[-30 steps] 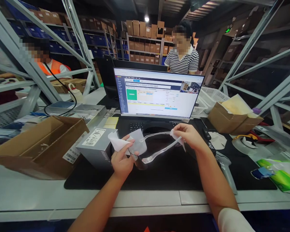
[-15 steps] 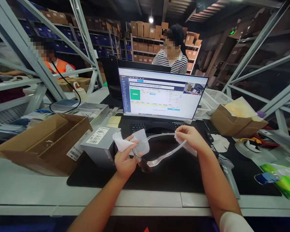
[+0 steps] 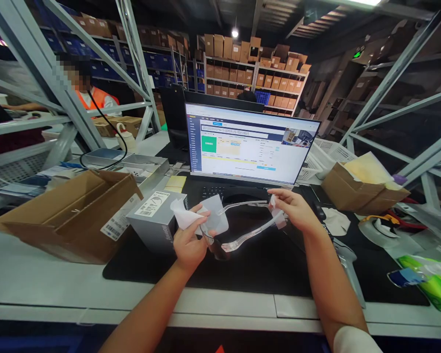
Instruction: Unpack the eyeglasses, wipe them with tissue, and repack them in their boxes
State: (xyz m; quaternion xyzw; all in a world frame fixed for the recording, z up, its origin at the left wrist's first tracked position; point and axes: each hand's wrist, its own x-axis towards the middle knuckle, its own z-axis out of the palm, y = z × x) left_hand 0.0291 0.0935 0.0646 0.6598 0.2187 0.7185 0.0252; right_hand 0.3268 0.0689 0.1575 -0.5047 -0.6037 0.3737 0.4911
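Over the black desk mat, a pair of glasses (image 3: 216, 249) with dark lenses lies across my hands, its temples (image 3: 248, 235) in clear plastic sleeves pointing right. My left hand (image 3: 191, 244) is closed around the lens end and also pinches white wrapping sheets (image 3: 215, 211). At the temple tips, my right hand (image 3: 296, 212) has its thumb and fingers closed near a small translucent tag (image 3: 280, 219) that joins or covers the ends. Beside my left hand stands a grey box (image 3: 154, 218) with a printed label showing glasses.
An open cardboard box (image 3: 73, 220) sits at left. Behind my hands are a keyboard (image 3: 213, 191) and a lit monitor (image 3: 242, 142). To the right are a handheld scanner (image 3: 349, 269), a white cloth (image 3: 336, 221) and another cardboard box (image 3: 356, 189). A person in an orange vest (image 3: 93, 99) is behind left.
My right hand has shifted slightly, its fingers loosened and lifted, showing more of the translucent tag at the temple tips. The person behind the monitor has dropped mostly out of sight.
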